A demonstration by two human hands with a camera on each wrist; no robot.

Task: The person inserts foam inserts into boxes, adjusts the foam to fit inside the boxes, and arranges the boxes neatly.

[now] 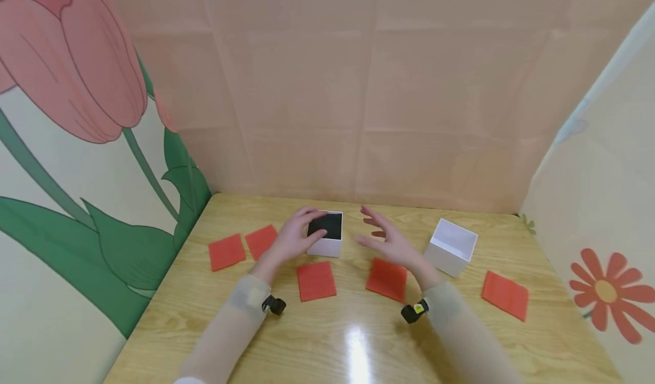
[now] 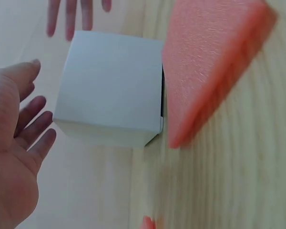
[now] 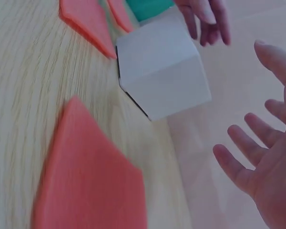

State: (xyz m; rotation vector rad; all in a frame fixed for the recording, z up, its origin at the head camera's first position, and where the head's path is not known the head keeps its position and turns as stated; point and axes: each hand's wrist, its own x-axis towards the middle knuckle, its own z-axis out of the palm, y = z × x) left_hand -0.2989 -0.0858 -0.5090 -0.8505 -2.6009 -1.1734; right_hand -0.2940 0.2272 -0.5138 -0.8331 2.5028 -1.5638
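A small white box (image 1: 324,249) with a black inside or top surface (image 1: 328,224) stands near the back of the wooden table. My left hand (image 1: 293,237) is at its left side, thumb and fingers spread and overlapping its upper edge in the head view. In the left wrist view that hand's (image 2: 19,138) fingertips come right up to the box (image 2: 109,81), not wrapped round it. To the right of the box, my right hand (image 1: 390,243) hovers with fingers apart and holds nothing. The right wrist view shows a gap between this hand (image 3: 271,157) and the box (image 3: 162,71).
A second white box (image 1: 450,253), open at the top with a white inside, stands to the right. Several flat red squares lie around: two at left, one front centre (image 1: 317,281), one under the right wrist (image 1: 387,281), one far right (image 1: 505,295). A fabric-covered wall (image 1: 307,88) rises behind.
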